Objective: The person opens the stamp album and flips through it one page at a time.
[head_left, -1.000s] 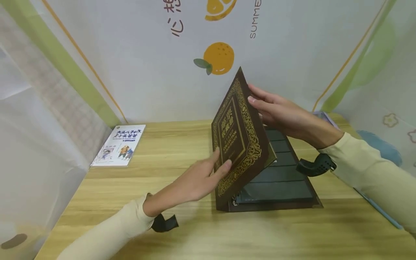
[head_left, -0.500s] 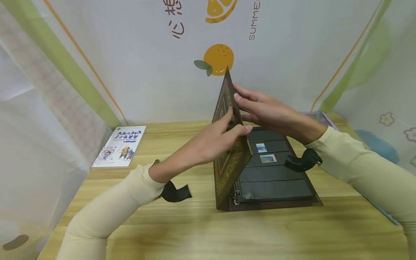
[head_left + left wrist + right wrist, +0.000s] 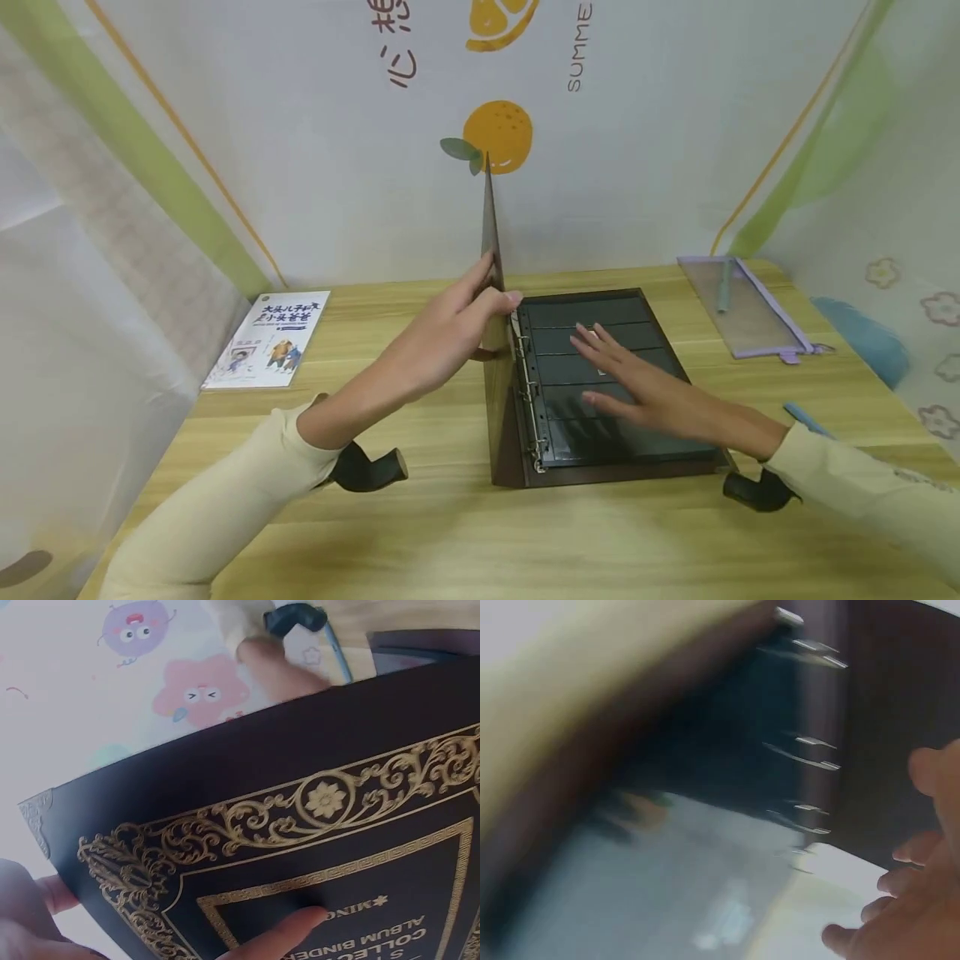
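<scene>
A dark brown stamp album lies on the table, its front cover (image 3: 497, 425) standing nearly upright along the spine. My left hand (image 3: 442, 337) grips the cover's edge, the thumb on the inner side and fingers on the outer. Gold ornament and lettering mark the outer face (image 3: 322, 799) in the left wrist view. Spread fingers of my right hand (image 3: 637, 387) hover over the black pocket page (image 3: 592, 312); whether they touch it I cannot tell. That hand mostly hides small stamps on the page. Metal rings (image 3: 817, 742) run down the spine in the right wrist view.
A white booklet (image 3: 270, 340) lies at the table's left. To the back right is a mesh zip pouch (image 3: 742, 312) with lilac edging and a pen-like thing inside. A blue stick-like thing (image 3: 806, 418) lies by the right sleeve. A printed cloth hangs behind the table.
The cover has swung left from a slant to nearly upright. My left hand has taken its edge. My right hand has let go of the cover and come down over the page.
</scene>
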The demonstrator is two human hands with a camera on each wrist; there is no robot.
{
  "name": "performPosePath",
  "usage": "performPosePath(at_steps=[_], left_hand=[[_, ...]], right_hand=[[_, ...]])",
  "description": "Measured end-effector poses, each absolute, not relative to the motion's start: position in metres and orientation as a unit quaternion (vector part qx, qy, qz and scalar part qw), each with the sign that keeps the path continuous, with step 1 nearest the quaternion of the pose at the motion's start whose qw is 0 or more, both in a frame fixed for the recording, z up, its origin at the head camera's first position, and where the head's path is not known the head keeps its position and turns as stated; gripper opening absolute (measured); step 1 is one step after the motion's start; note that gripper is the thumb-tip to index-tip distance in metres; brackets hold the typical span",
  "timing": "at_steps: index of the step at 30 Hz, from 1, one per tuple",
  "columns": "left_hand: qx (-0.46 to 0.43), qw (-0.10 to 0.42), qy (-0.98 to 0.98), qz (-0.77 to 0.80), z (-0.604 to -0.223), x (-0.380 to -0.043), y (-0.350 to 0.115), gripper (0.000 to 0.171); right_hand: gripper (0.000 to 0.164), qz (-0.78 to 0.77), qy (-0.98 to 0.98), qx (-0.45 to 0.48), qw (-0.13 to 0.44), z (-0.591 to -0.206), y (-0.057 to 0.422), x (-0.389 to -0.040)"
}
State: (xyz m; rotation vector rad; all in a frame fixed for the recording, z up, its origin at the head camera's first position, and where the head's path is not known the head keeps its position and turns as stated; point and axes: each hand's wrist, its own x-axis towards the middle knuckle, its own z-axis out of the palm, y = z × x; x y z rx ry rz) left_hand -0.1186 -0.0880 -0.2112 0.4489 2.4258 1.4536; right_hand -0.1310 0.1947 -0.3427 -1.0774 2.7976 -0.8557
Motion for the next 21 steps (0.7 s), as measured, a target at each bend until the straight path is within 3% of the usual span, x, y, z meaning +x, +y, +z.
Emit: performPosePath(at_steps=[8, 21], left_hand=[[0.130, 0.116, 0.828, 0.533, -0.210, -0.110, -0.107, 0.067], [0.098, 0.107, 0.803, 0.577, -0.206, -0.094, -0.151, 0.056]], right_hand=[[0.065, -0.179, 0.925, -0.335, -0.009, -0.393, 0.215, -0.092], [0.056, -0.165, 0.929, -0.330, -0.028, -0.412, 0.222, -0.082]])
